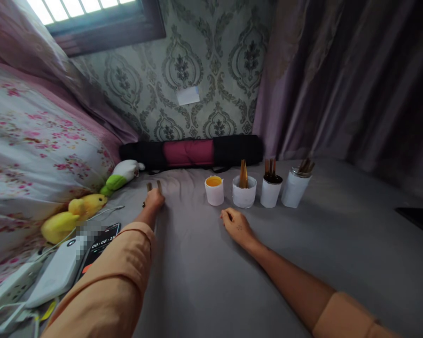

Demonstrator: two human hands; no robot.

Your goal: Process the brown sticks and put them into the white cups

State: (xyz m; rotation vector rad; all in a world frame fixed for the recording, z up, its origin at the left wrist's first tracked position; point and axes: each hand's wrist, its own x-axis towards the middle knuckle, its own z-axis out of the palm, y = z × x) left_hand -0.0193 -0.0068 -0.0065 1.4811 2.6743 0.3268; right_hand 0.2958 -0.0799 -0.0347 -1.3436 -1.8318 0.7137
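My left hand (pixel 154 200) is closed around brown chopsticks (pixel 159 188), whose ends stick up on both sides of the fingers. It is low over the grey sheet (pixel 193 263), left of the cups. My right hand (pixel 237 226) is curled shut just in front of the cups, with nothing showing in it. Nearest are a white cup with an orange-yellow inside (pixel 215 192) and a wide white cup (pixel 244 197) with golden-brown chopsticks (pixel 244 174). Farther right, a dark-rimmed white cup (pixel 270 195) has reddish-brown sticks, and a tilted white container (pixel 296 190) has darker ones.
A long black and maroon bag (pixel 188 152) lies along the wall. On the left are plush toys (pixel 74 218), a phone (pixel 100 246) running a timer, a white power bank (pixel 56 272) and a power strip (pixel 17 286). A dark flat object (pixel 418 220) lies far right.
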